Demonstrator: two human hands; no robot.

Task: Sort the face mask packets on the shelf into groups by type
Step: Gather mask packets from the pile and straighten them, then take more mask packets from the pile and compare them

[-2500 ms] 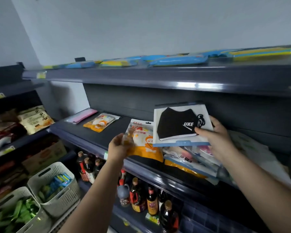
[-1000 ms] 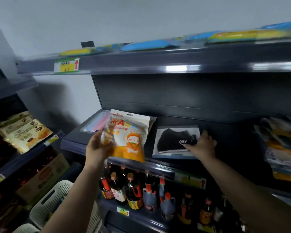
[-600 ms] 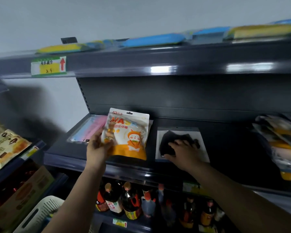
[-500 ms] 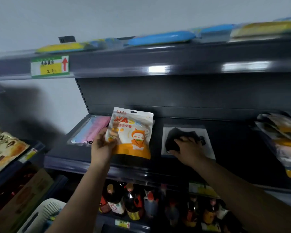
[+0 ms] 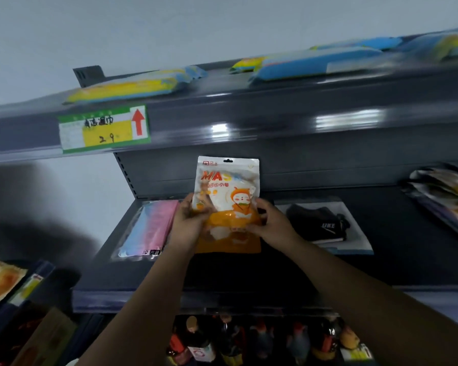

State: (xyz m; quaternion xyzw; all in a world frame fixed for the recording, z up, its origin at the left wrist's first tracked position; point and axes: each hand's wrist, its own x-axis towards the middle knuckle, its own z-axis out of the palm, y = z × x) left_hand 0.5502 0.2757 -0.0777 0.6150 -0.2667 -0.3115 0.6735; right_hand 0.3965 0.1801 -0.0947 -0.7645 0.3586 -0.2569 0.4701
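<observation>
Both hands hold an orange-and-white children's mask packet (image 5: 226,191) upright over the middle shelf (image 5: 222,281). My left hand (image 5: 187,224) grips its left edge, my right hand (image 5: 269,224) its lower right side. Below the held packet lies what looks like a second orange packet (image 5: 228,245). A pink-and-blue mask packet (image 5: 148,228) lies flat to the left. A black cloth mask packet (image 5: 325,227) lies flat to the right. A pile of mixed mask packets (image 5: 450,204) sits at the shelf's far right.
The upper shelf (image 5: 249,112) carries blue and yellow packs (image 5: 310,62) and a green-yellow price tag (image 5: 103,128). Sauce bottles (image 5: 249,342) stand on the shelf below. Snack bags (image 5: 0,281) sit on a rack at lower left.
My right hand put the black mask packet down flat on the shelf, let go, and moved left onto the orange packet. The orange packet stayed raised in my left hand.
</observation>
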